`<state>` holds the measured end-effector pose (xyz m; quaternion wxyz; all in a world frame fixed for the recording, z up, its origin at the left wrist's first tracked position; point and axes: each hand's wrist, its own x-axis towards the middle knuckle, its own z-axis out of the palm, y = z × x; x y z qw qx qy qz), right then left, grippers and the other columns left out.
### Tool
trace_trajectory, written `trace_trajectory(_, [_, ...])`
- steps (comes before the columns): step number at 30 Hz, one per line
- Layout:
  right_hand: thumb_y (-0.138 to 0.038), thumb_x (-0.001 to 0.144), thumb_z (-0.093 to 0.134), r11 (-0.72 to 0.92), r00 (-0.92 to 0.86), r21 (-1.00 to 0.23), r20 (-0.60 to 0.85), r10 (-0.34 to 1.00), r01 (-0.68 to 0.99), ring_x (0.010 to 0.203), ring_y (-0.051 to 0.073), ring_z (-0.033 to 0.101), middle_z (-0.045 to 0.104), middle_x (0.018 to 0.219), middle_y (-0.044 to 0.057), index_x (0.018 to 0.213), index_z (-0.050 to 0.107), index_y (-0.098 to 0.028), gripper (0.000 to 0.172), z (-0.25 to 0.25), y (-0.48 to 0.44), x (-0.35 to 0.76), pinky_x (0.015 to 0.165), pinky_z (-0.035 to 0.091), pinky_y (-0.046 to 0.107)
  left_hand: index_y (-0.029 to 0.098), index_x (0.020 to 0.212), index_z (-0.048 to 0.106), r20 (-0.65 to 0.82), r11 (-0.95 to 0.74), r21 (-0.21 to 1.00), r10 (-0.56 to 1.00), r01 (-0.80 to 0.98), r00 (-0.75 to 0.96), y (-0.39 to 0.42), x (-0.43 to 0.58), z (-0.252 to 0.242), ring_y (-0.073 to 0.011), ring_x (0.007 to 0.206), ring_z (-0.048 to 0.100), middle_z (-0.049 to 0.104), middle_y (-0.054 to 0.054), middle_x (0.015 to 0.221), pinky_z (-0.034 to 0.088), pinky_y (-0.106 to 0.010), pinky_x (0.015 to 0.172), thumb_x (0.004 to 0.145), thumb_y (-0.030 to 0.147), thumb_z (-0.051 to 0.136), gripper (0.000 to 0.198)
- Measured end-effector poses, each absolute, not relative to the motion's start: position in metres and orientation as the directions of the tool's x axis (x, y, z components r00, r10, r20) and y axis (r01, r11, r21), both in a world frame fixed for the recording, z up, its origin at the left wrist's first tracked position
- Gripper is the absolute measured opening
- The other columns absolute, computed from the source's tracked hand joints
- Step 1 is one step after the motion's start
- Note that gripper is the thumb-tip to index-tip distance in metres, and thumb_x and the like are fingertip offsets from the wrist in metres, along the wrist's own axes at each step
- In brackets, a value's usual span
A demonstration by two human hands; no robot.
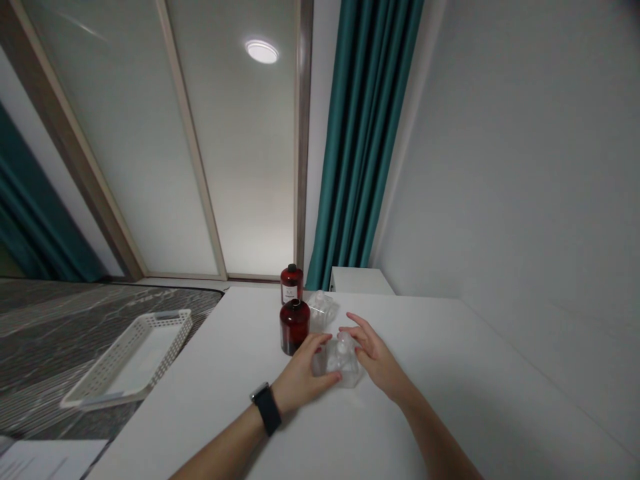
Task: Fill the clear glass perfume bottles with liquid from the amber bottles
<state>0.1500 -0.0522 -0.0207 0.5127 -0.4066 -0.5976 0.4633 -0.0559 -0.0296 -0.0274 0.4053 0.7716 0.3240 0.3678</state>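
On the white table [210, 407], a clear plastic bottle [345, 367] with a narrow top stands between my hands. My left hand [307, 373], with a dark watch on its wrist, is wrapped round the left side of this bottle, thumb in front. My right hand [373, 350] is at the bottle's top, its fingers apart and the upper one stretched out; whether the fingertips touch the top is unclear. Just behind my left hand stands a dark red-brown bottle [295, 327] with an open-looking neck. Another clear plastic bottle [323, 310] is behind it to the right.
A second red-brown bottle [291, 283] with a white label and dark cap stands at the back. Left of the table, a white perforated basket [173, 350] rests lower down. Beyond the far edge are a white box-like piece [363, 280], a teal curtain [367, 133] and sliding doors [250, 167].
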Motion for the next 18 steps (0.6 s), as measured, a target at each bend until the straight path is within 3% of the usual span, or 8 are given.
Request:
trace_trajectory(4, [-0.013,0.078,0.055,0.292,-0.129,-0.956,0.288,0.949,0.015,0.125,0.022,0.054,0.063,0.107,0.004,0.140,0.041,-0.030,0.066,-0.0197,-0.0536,0.1529,0.115,0.029,0.046,0.018,0.130,0.055,0.297,-0.472,0.852,0.793,0.228,0.532,-0.0297,-0.0575,-0.0241,-0.0282,0.117,0.058,0.060,-0.013,0.127,0.046,-0.046,0.106,0.073,0.016,0.076,0.061])
trace_trajectory(8, [-0.020,0.084,0.060,0.273,-0.206,-0.960,0.257,0.944,0.054,0.132,0.022,0.049,0.062,0.122,0.007,0.145,0.035,-0.029,0.067,-0.0178,-0.0558,0.1525,0.116,0.027,0.046,0.018,0.128,0.057,0.286,-0.445,0.871,0.804,0.207,0.521,-0.0298,-0.0570,-0.0232,-0.0281,0.114,0.059,0.062,-0.012,0.124,0.046,-0.046,0.105,0.072,0.016,0.078,0.060])
trace_trajectory(12, [-0.024,0.084,0.065,0.308,-0.200,-0.943,0.280,0.939,0.126,0.123,0.022,0.054,0.061,0.114,0.006,0.144,0.039,-0.027,0.066,-0.0194,-0.0562,0.1505,0.114,0.030,0.044,0.018,0.125,0.059,0.293,-0.438,0.881,0.802,0.180,0.520,-0.0302,-0.0563,-0.0227,-0.0279,0.113,0.060,0.063,-0.012,0.122,0.047,-0.045,0.103,0.072,0.017,0.079,0.057])
trace_trajectory(18, [-0.027,0.084,0.065,0.316,-0.207,-0.945,0.294,0.933,0.086,0.125,0.023,0.053,0.062,0.111,0.006,0.147,0.033,-0.026,0.070,-0.0209,-0.0542,0.1517,0.116,0.027,0.046,0.018,0.125,0.059,0.276,-0.425,0.883,0.812,0.198,0.515,-0.0304,-0.0554,-0.0235,-0.0274,0.112,0.060,0.063,-0.012,0.122,0.047,-0.045,0.103,0.070,0.014,0.080,0.059])
